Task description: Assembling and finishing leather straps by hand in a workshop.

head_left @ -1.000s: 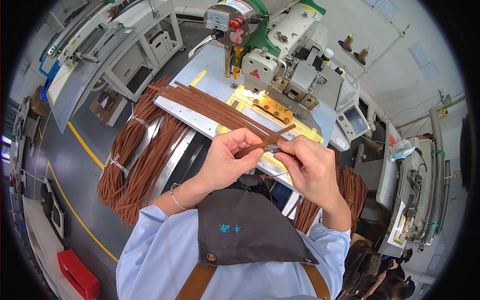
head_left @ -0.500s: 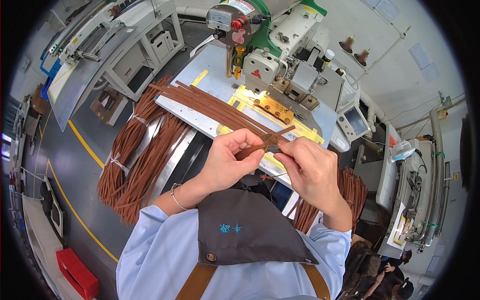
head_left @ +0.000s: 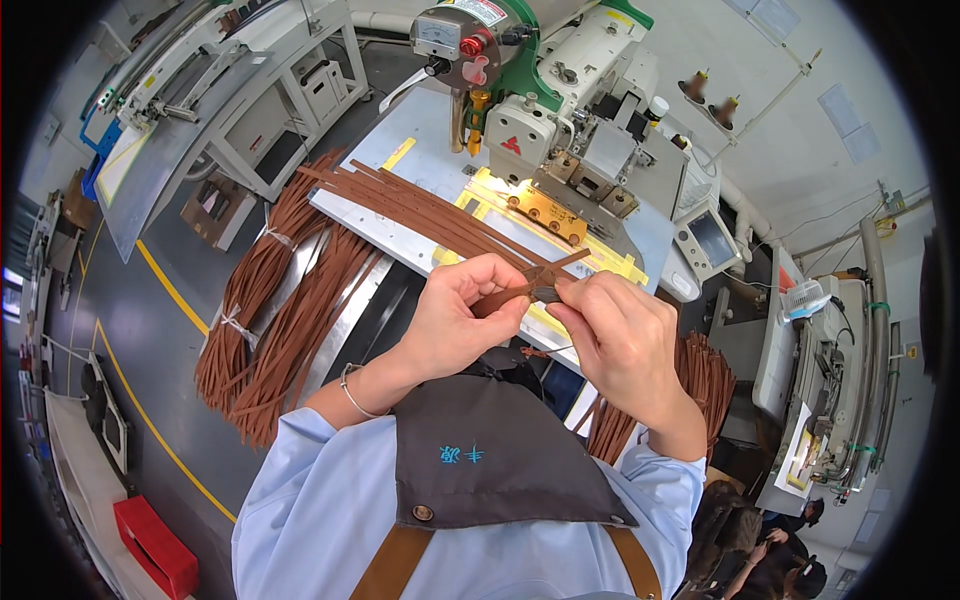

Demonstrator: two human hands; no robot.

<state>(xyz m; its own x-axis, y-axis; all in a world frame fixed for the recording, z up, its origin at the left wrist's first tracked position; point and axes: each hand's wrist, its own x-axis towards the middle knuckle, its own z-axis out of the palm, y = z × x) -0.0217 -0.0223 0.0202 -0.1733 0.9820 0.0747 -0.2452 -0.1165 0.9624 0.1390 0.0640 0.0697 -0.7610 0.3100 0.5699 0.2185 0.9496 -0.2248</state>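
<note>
My left hand (head_left: 462, 308) is closed, pinching a brown strap (head_left: 497, 301) between thumb and fingers. Facing it, my right hand (head_left: 622, 326) is closed with thumb and forefinger together on a small dark grey metal piece (head_left: 545, 293) at the strap's end; its exact kind is too small to tell. Just beyond my fingers, several long brown straps (head_left: 425, 215) lie side by side across the pale machine table (head_left: 338, 212). Their near ends pass behind my hands. My fingers hide part of the held strap.
A green-and-white sewing machine (head_left: 560, 90) stands over the table, with a brass clamp plate (head_left: 548, 215) below its head. Tied bundles of brown straps (head_left: 270, 330) hang at the left, and another bundle (head_left: 706, 385) sits by my right forearm. A control screen (head_left: 708, 240) stands at right.
Both hands stay at nearly the same spot, with the grip kept. The small metal piece between them has turned slightly.
</note>
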